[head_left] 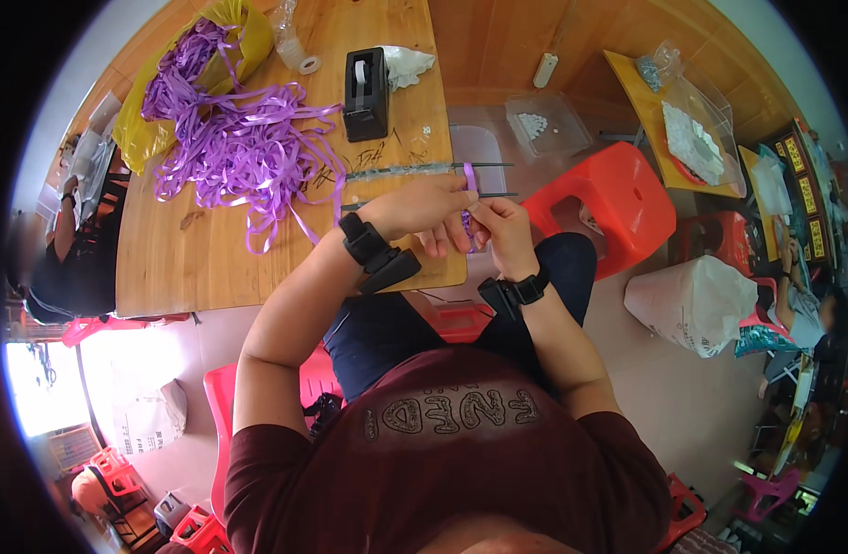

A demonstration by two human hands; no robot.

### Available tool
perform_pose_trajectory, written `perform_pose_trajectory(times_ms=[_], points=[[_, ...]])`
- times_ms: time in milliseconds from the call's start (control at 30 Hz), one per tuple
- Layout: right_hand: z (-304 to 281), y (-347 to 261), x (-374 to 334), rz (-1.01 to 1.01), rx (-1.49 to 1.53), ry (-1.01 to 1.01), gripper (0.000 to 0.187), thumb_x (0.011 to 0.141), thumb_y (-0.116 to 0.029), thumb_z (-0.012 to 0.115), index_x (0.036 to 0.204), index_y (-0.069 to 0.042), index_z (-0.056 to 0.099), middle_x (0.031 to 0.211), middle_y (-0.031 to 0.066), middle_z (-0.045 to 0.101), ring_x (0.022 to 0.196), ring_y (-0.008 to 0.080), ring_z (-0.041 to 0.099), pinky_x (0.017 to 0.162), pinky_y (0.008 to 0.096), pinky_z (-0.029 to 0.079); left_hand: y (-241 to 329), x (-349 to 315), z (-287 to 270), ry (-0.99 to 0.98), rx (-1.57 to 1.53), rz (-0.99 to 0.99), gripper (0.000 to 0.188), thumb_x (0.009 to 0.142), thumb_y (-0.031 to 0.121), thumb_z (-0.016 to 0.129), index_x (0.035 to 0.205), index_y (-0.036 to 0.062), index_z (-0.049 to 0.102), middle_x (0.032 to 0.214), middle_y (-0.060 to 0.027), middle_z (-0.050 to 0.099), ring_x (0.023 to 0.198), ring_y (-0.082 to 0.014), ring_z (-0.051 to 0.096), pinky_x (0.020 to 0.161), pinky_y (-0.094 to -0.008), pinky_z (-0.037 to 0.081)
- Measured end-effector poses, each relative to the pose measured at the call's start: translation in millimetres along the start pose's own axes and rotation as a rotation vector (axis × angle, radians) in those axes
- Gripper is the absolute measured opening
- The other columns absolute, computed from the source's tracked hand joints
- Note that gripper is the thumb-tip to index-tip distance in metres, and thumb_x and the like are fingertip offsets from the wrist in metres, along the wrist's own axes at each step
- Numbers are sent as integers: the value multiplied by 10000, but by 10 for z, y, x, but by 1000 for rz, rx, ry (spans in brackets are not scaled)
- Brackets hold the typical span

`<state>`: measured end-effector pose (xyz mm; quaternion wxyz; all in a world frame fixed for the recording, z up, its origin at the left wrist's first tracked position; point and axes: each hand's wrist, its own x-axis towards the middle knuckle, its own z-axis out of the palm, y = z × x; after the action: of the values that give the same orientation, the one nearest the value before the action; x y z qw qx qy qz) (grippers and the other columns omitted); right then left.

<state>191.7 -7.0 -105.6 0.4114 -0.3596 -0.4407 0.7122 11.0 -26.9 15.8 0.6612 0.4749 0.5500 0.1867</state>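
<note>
Two thin dark rods [494,165] lie across the table and jut past its right edge, with clear tape over them on the wood. A short upright length of purple ribbon [470,174] crosses the rods near their ends. My left hand [422,210] pinches this ribbon from the left, its lower fingers curled beneath. From the right, my right hand [503,233] closes thumb and fingertips on the same ribbon. Between the hands hangs a narrow folded or woven purple part, partly hidden by fingers. A large tangle of purple ribbon [258,152] spreads over the table to the left.
A yellow plastic bag [139,120] holds more ribbon. A black tape dispenser [366,97] stands on the wooden table [211,268]. Right of it are a red stool [618,208], a clear bin [562,129] and a white sack [687,305]. Other people sit at both sides.
</note>
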Motion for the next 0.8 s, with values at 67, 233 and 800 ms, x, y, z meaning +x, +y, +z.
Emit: perform_pose_trajectory(times_ms=[67,233,800], points=[[26,3,-23,-6,39,7,189,953,-175,664,847,-19,676,650,9,599,499,74,500,471,217,379,16,50,-46,-42,86,-5,370,1048,290,441,1239,-15,528,713,-125,682,505,-160,642,440,-257,506],[53,-58,-27,53,75,-18,206,946,-199,671,840,-23,681,647,14,602,493,82,502,467,221,384,-95,173,-132,-56,-27,27,277,1036,264,445,1030,11,556,698,-111,658,482,-159,619,423,-260,489],[1383,-1155,1748,103,-535,-305,311,906,-239,737,1040,36,683,904,76,704,505,37,423,421,205,318,-239,179,-74,17,-37,217,353,968,195,470,814,-82,626,664,-136,670,459,-194,628,422,-305,494]])
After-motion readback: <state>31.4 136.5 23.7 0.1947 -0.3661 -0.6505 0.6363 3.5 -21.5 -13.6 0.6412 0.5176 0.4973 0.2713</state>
